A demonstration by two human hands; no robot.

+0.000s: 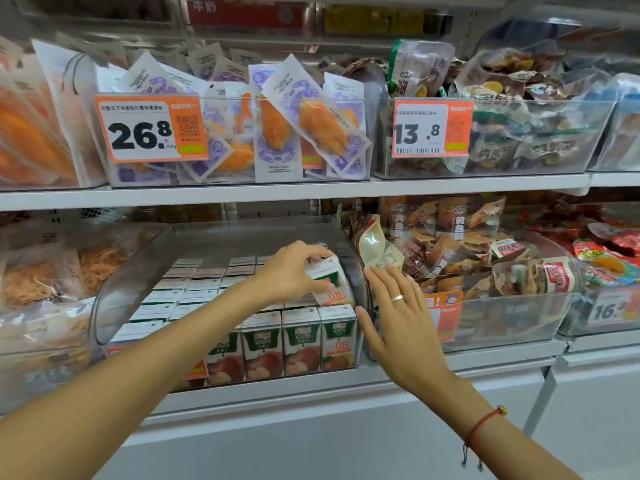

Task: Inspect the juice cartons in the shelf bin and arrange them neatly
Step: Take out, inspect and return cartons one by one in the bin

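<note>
A clear bin (114,282) on the lower shelf (311,382) holds rows of upright juice cartons (263,344), white tops up, green fronts facing out and printed "100%" above pictured fruit. The rightmost front carton (338,337) carries an orange "0.8" mark. The left hand (294,271) closes its fingers around one carton (329,280) lifted above the right rear rows; it is tilted, top toward the left and back, its long axis leaning, a "0.8" mark showing at its lower end. The right hand (398,317) is flat and open, holding nothing, its thumb against the bin's right front corner. On the upper shelf, orange price tags read "26.8" (150,128) and "13.8" (433,128).
</note>
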